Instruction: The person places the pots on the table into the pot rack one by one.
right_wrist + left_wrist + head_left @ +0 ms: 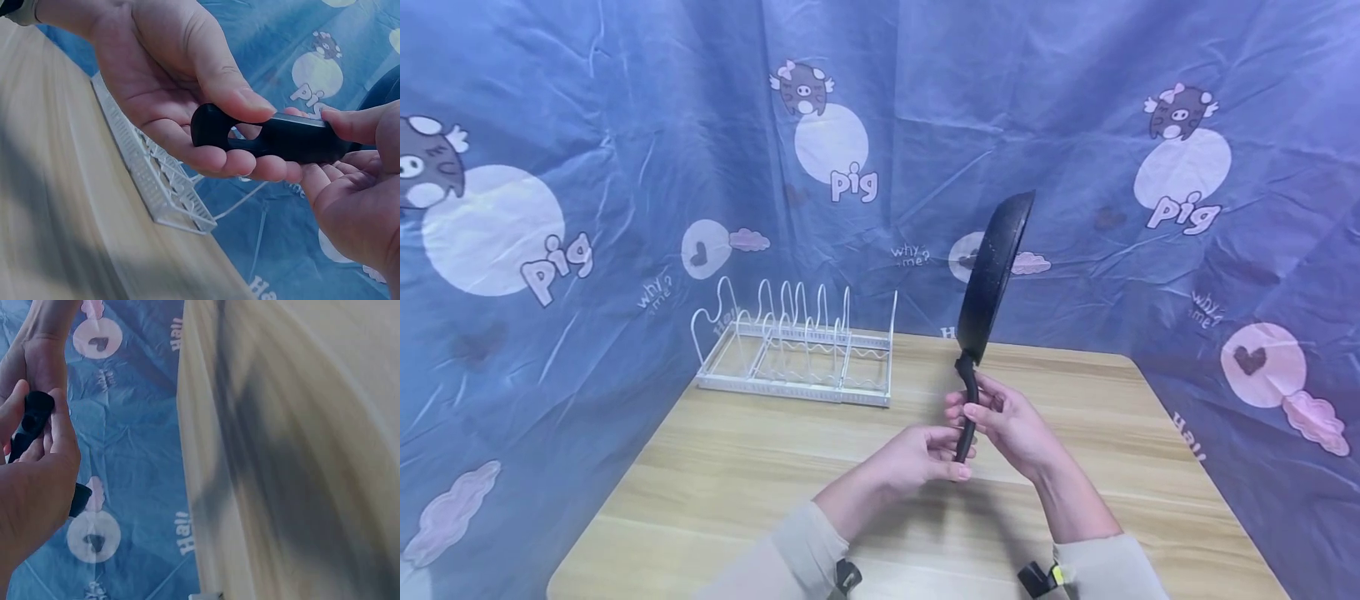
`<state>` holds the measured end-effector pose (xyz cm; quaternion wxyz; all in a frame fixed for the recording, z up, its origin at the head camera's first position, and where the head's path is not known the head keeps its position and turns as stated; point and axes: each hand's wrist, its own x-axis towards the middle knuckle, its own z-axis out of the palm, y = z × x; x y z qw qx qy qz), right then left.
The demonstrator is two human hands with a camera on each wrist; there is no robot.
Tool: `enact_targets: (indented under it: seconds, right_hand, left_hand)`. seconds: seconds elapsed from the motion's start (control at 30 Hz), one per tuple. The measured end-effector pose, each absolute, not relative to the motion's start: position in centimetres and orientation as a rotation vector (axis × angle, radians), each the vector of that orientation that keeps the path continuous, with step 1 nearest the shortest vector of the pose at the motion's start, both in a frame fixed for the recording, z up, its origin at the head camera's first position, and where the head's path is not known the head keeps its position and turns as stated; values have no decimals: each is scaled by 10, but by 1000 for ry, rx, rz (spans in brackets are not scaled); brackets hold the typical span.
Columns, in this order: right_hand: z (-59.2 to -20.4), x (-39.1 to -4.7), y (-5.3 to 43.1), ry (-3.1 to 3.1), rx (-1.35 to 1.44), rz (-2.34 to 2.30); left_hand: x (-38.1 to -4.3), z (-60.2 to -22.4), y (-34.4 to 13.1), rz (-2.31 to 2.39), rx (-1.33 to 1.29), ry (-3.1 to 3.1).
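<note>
In the head view a black frying pan (994, 279) is held up above the table, its body on top, seen nearly edge-on and leaning slightly right. The black handle (967, 392) points down. My right hand (1017, 427) pinches the upper handle, below the pan body. My left hand (913, 460) holds the lower end, thumb on the near side. In the right wrist view the handle's end (209, 125) shows a hanging hole, with the left hand's (169, 69) thumb and fingers around it. The right hand (369, 200) grips farther along the handle.
A white wire rack (793, 393) with several upright loops stands at the back left of the wooden table (760, 475). Blue printed curtains (1060, 67) surround the table at the back and sides. Dark shadows fall on the tabletop beneath the hands.
</note>
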<state>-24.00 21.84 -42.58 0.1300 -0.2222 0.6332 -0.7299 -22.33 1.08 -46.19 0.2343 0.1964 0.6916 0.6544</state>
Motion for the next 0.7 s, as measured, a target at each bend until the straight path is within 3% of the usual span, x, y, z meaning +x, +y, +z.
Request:
enact_targets:
  seconds: [0.7]
  right_hand:
    - [-396, -261, 168, 1826, -810, -1990]
  left_hand:
    - [-229, -441, -39, 1729, 718, 2101]
